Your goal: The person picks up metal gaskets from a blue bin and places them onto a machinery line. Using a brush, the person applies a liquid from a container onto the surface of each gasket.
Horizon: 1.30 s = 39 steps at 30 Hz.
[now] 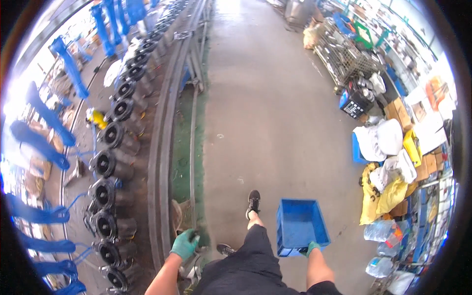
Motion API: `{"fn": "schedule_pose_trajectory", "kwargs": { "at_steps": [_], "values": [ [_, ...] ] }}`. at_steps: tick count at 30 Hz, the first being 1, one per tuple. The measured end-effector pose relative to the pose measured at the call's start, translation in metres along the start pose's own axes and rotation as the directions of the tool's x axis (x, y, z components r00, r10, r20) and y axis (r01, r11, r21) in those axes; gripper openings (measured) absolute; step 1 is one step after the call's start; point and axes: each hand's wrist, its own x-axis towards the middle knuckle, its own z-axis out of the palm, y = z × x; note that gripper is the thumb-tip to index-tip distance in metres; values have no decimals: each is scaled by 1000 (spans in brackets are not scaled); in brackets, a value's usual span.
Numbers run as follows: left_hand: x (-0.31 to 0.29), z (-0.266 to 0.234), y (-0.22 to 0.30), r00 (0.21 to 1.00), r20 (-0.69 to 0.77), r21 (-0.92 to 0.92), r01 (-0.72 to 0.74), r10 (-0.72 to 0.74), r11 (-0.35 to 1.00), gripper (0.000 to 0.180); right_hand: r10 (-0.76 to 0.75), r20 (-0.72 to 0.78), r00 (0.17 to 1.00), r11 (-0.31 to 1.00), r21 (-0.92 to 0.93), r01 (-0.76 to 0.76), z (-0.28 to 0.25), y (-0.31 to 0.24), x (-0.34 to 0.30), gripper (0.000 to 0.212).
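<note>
Grip of the right gloved hand (313,248) is closed on the near rim of the blue bin (289,251), by its right corner. From there the bin extends forward and leftward, its longer axis seemingly pointing ahead. Well apart, across the black shorts (241,268), the left gloved hand (184,245) curls beside a small dark object (194,235); whether it grips that, I cannot tell.
</note>
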Motion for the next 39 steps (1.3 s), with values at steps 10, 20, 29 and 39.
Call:
{"fn": "schedule_pose_trajectory", "kwargs": {
  "at_steps": [10,20,29,39],
  "values": [
    [72,-5,-24,837,75,107,534,-543,839,37,101,-20,995,995,4,-101,94,3,93,54],
    [190,-71,83,923,-384,634,240,30,735,52,-375,232,897,711,-549,439,328,-180,61,50],
    [272,-108,43,956,256,800,-291,141,524,42,-257,897,359,29,-364,931,614,-87,-82,49],
    [284,-116,31,938,263,781,-343,224,521,35,-50,854,519,-189,-518,834,807,94,-232,77]
  ]
}}
